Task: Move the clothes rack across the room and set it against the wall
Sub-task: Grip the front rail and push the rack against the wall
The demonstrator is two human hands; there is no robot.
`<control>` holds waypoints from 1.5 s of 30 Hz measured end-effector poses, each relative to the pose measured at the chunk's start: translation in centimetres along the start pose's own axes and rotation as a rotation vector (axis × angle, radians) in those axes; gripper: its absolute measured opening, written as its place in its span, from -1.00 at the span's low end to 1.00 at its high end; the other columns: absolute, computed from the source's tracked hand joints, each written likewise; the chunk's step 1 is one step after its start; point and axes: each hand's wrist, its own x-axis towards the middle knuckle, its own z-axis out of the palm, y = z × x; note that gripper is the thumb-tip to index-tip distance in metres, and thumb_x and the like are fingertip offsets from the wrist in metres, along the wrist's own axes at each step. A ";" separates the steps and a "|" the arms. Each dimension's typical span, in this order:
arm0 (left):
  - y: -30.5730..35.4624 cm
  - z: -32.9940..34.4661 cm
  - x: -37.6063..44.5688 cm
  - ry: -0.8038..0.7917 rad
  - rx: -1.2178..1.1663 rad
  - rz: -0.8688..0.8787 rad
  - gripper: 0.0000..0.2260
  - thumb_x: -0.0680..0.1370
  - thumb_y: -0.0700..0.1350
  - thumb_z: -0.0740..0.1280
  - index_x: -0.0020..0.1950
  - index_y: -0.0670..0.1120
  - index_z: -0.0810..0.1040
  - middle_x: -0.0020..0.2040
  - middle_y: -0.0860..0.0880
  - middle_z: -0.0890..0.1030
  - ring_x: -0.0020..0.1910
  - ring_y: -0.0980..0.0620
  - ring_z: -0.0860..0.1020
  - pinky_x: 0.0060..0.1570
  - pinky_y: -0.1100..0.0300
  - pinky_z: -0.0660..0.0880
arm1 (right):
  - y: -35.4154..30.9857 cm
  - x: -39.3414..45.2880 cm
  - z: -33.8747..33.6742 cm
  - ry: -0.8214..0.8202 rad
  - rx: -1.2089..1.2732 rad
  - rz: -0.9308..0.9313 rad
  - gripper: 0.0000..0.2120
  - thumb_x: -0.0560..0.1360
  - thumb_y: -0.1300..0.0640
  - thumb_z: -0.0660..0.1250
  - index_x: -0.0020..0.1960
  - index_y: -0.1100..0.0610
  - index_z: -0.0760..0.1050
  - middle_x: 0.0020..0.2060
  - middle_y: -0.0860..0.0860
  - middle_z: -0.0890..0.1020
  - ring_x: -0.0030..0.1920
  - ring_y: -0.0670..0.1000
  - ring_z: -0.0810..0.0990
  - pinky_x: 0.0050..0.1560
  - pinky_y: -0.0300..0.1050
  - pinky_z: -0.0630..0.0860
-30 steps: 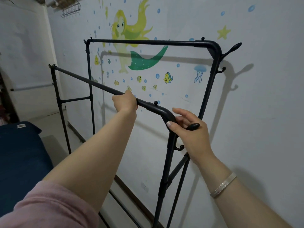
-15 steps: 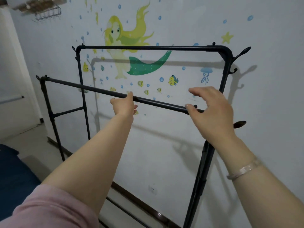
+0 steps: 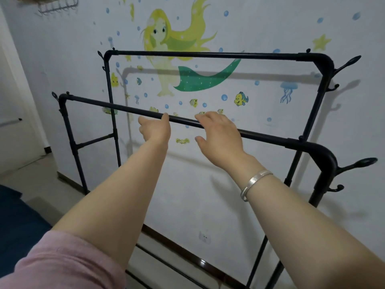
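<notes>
The black metal clothes rack (image 3: 104, 104) stands close along the white wall (image 3: 62, 59), its taller back rail (image 3: 208, 55) nearest the wall and its lower front rail towards me. My left hand (image 3: 155, 130) holds the front rail near its middle, thumb hooked over the top. My right hand (image 3: 220, 134) lies on the same rail just to the right. Its fingers curl over the rail and its thumb is spread below. A silver bracelet (image 3: 253, 181) sits on that wrist.
A mermaid sticker (image 3: 187, 78) and fish decals cover the wall behind the rack. A dark blue bed (image 3: 16, 226) lies at lower left. A pale door (image 3: 12, 122) is at far left, a wire hook rail (image 3: 58, 7) is high up, and coat hooks (image 3: 358, 163) jut out at the rack's right end.
My right hand left the rack's right corner, hovered open over the front rail, and now lies on it near my left hand. The view has turned to face the wall more squarely.
</notes>
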 end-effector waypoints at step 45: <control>-0.1 3.9 9.2 -0.030 0.694 0.792 -0.56 0.61 0.17 0.08 0.39 0.00 0.45 0.47 -0.08 0.36 0.47 -0.10 0.21 0.44 -0.08 0.03 | 3.2 6.0 4.3 -0.034 -0.363 0.162 -0.87 0.63 0.07 0.10 -0.10 0.03 0.32 -0.39 -0.06 0.24 -0.43 -0.01 0.22 -0.45 -0.08 -0.02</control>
